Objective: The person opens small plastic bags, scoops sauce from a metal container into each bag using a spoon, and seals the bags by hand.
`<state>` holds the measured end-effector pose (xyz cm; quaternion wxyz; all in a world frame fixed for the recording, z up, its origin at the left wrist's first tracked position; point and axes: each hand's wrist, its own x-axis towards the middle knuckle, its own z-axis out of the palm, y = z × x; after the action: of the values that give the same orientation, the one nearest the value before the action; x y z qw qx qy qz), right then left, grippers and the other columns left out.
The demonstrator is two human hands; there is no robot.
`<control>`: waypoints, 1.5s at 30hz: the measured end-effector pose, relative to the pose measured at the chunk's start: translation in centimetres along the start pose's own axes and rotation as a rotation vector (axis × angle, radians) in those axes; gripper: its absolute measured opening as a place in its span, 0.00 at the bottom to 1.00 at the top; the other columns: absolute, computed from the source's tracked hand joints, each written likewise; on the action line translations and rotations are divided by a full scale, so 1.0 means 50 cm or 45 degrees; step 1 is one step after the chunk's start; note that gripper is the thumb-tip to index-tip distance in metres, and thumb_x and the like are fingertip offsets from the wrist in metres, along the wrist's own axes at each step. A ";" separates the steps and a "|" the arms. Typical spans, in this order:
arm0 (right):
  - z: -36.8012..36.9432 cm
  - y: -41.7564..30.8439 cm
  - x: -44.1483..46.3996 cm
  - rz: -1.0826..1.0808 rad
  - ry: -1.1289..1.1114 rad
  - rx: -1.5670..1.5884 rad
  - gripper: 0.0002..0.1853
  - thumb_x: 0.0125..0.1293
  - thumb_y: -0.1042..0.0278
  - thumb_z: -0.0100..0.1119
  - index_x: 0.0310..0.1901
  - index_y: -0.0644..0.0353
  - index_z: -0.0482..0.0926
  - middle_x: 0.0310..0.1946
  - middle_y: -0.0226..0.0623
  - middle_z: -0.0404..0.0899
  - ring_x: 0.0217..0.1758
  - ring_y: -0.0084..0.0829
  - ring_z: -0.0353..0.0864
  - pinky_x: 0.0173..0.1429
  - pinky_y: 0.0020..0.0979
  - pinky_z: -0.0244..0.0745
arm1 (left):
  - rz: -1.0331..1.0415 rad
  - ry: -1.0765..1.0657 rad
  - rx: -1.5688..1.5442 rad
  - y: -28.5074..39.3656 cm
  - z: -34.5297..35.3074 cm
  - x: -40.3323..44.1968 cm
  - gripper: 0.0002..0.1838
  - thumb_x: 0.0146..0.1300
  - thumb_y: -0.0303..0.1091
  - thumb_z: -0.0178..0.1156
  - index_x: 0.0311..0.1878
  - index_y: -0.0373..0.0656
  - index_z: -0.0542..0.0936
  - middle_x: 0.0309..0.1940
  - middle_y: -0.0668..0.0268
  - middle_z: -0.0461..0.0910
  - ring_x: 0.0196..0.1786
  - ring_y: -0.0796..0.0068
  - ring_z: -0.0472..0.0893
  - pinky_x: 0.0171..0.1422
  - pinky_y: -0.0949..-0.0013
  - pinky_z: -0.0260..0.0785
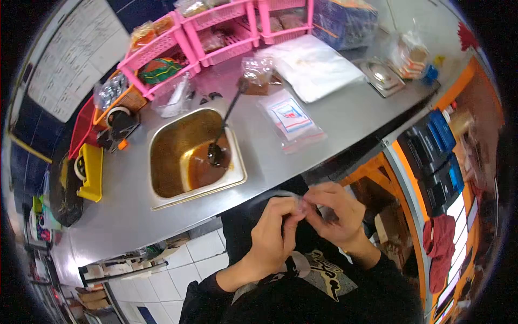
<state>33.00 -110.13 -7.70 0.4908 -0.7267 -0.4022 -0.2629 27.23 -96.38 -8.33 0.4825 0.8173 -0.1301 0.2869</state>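
- Plastic film [287, 193]: pinched by left hand [273, 229] and right hand [340, 216], fingertips closed, beyond near edge of worktop [121, 221].
- Steel pan [235, 174], ladle [215, 156] inside: near same edge.

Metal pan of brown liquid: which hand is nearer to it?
Left. The left hand is below and right of the metal pan in view; the right hand is farther right.

Smooth metal, glossy plastic, matt cloth.
Metal counter [259, 148] with a dull sheen; shiny metal pan [167, 156] at nine o'clock, its brown liquid [202, 175] glossy; pink plastic racks [156, 40] at eleven; smooth clear plastic pouch [293, 120] at one; maroon cloth [440, 237] at four; thin see-through film [286, 193] at five; matt black cloth top [291, 310] between five and six; smooth white tiles [172, 272] at seven.
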 end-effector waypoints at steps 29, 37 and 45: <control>0.092 -0.056 -0.043 0.501 -0.765 0.321 0.17 0.46 0.83 0.61 0.42 0.67 0.74 0.43 0.43 0.68 0.44 0.42 0.73 0.46 0.33 0.72 | 0.404 -0.561 0.811 -0.053 -0.121 -0.072 0.32 0.46 0.36 0.63 0.59 0.48 0.70 0.47 0.69 0.74 0.53 0.71 0.73 0.65 0.53 0.54; 0.124 -0.070 0.052 0.255 -1.286 0.399 0.14 0.52 0.79 0.61 0.43 0.64 0.77 0.48 0.45 0.69 0.48 0.40 0.74 0.51 0.33 0.73 | 0.121 -0.339 0.450 -0.050 -0.222 -0.093 0.27 0.48 0.36 0.68 0.54 0.45 0.74 0.45 0.68 0.76 0.47 0.73 0.76 0.63 0.57 0.58; 0.119 0.043 0.255 0.583 -0.013 0.539 0.16 0.65 0.70 0.54 0.52 0.66 0.71 0.39 0.34 0.73 0.34 0.18 0.72 0.34 0.18 0.67 | -0.728 0.668 -0.630 -0.097 -0.288 -0.100 0.15 0.68 0.34 0.48 0.55 0.38 0.64 0.39 0.61 0.74 0.40 0.74 0.75 0.47 0.70 0.69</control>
<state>41.62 -100.86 -1.15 0.6757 -0.6814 -0.2765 -0.0521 20.65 -81.84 -9.41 0.7396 0.5802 0.1627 0.2998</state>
